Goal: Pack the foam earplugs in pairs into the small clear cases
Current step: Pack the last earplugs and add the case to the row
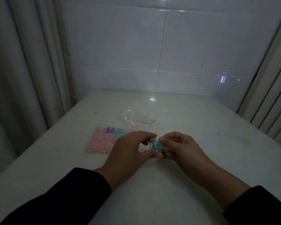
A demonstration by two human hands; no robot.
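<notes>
I hold a small clear case [156, 146] with green earplugs [156, 145] inside, pinched between my left hand [130, 149] and my right hand [182, 147], just above the table [201, 127]. Both hands are curled, fingertips closed on the case. I judge I am pressing it shut: best to squeeze evenly at the edges and keep the plugs tucked in so the lid does not catch them. To the left, filled cases [104, 139] lie in neat rows, pink, purple and green. Beyond them lies an empty plastic bag [133, 116]. The table is pale and glossy. The room is dim, with a white tiled wall [169, 46] ahead and curtains [23, 62] at both sides.
</notes>
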